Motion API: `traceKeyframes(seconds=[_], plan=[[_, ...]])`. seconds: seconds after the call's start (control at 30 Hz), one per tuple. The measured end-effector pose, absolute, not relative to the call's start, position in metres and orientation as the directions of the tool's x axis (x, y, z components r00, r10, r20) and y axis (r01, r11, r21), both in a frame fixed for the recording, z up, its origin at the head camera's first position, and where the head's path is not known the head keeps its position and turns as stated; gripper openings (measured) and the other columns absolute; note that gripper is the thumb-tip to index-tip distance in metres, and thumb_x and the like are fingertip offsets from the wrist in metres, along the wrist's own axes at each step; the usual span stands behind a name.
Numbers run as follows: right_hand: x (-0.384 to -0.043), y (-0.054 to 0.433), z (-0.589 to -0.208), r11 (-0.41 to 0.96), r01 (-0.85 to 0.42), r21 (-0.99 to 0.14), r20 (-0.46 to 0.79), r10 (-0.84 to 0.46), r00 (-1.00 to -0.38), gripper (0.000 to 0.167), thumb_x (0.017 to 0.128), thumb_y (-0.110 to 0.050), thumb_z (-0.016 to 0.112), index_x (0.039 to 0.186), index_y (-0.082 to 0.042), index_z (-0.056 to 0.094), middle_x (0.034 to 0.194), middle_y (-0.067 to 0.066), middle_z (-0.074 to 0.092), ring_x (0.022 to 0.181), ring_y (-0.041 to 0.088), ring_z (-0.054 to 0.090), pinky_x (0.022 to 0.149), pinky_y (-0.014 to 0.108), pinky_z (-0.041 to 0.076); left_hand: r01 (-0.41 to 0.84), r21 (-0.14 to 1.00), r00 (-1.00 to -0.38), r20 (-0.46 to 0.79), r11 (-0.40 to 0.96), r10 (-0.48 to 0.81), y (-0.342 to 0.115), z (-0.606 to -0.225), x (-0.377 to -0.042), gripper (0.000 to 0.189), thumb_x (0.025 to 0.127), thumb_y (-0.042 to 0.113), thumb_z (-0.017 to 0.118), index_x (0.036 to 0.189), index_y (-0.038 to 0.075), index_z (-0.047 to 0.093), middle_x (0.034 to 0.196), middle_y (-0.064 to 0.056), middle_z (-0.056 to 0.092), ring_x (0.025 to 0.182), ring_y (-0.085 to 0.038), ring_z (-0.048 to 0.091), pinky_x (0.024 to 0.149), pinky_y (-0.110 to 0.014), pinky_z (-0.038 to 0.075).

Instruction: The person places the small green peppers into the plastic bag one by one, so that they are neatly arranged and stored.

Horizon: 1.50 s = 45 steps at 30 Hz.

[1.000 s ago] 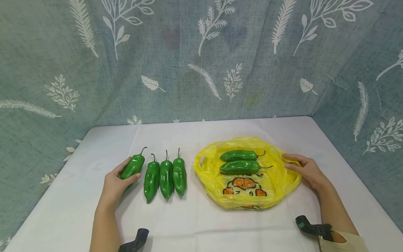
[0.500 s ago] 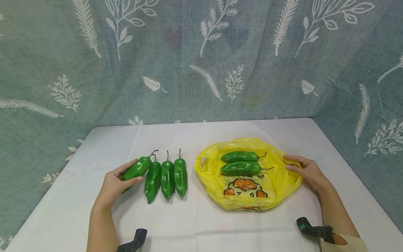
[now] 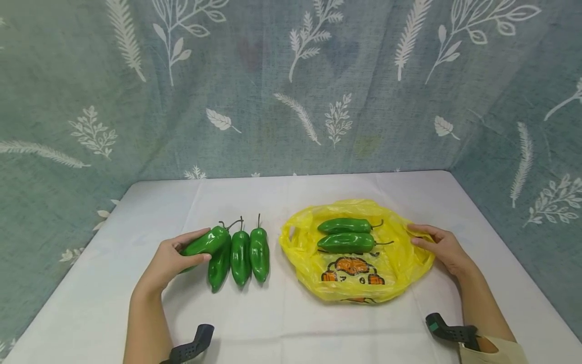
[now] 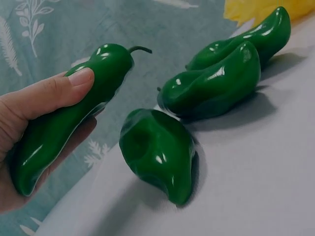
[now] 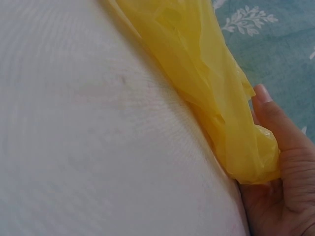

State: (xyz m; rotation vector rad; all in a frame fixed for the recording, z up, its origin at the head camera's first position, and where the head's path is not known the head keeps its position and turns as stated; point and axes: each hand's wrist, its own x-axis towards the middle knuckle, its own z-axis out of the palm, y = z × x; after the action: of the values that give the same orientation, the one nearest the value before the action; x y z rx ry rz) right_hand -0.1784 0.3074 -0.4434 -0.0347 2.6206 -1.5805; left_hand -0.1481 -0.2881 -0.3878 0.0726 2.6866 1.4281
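My left hand grips a glossy green chili pepper between thumb and fingers, its curved stem pointing right. In the left wrist view that held pepper is lifted off the table, and the thumb lies along its side. Just under and beside it in the head view, a row of three more green peppers lies on the cloth, the leftmost partly covered. My right hand holds the right edge of a yellow plastic bag, with thumb and fingers at its bunched rim. Two green peppers lie on the bag.
A white cloth covers the table. Behind it and at the sides hangs a blue-green curtain with white leaf prints. Black straps with wrist cameras sit on both forearms. The bag carries an orange cartoon print.
My left hand has raised its pepper and carried it to the right, so it now overlaps the leftmost pepper of the row. The right hand and the bag have stayed in place.
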Motion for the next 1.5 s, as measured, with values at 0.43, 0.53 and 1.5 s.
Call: traceKeyframes(seconds=[0.43, 0.53, 1.5], plan=[[-0.178, 0.308, -0.445, 0.451, 0.017, -0.892, -0.053, -0.067, -0.996, 0.061, 0.087, -0.035, 0.068, 0.132, 0.001, 0.051, 0.133, -0.008, 0.053, 0.137, 0.037, 0.028, 0.088, -0.002, 0.031, 0.02, 0.85, -0.982, -0.082, 0.526, 0.171, -0.263, -0.379, -0.166, 0.064, 0.077, 0.027, 0.079, 0.135, 0.014, 0.055, 0.138, -0.01, 0.051, 0.118, -0.024, 0.051, 0.082, -0.02, 0.049], [-0.178, 0.308, -0.444, 0.454, 0.02, -0.891, -0.056, -0.066, -0.996, 0.061, 0.087, -0.036, 0.068, 0.133, 0.001, 0.051, 0.135, -0.006, 0.052, 0.137, 0.037, 0.028, 0.088, -0.002, 0.031, 0.029, 0.864, -0.977, -0.082, 0.503, 0.196, -0.256, -0.379, -0.169, 0.063, 0.076, 0.024, 0.08, 0.134, 0.013, 0.056, 0.137, -0.013, 0.051, 0.119, -0.028, 0.051, 0.083, -0.02, 0.049], [-0.179, 0.31, -0.443, 0.448, 0.021, -0.894, -0.056, -0.064, -0.996, 0.057, 0.087, -0.035, 0.068, 0.133, -0.004, 0.053, 0.136, -0.007, 0.053, 0.137, 0.037, 0.028, 0.089, -0.001, 0.032, 0.098, 0.865, -0.926, -0.102, 0.492, 0.364, -0.179, -0.375, -0.195, 0.057, 0.073, 0.021, 0.082, 0.126, 0.023, 0.063, 0.129, -0.009, 0.058, 0.104, -0.025, 0.054, 0.085, -0.034, 0.047]])
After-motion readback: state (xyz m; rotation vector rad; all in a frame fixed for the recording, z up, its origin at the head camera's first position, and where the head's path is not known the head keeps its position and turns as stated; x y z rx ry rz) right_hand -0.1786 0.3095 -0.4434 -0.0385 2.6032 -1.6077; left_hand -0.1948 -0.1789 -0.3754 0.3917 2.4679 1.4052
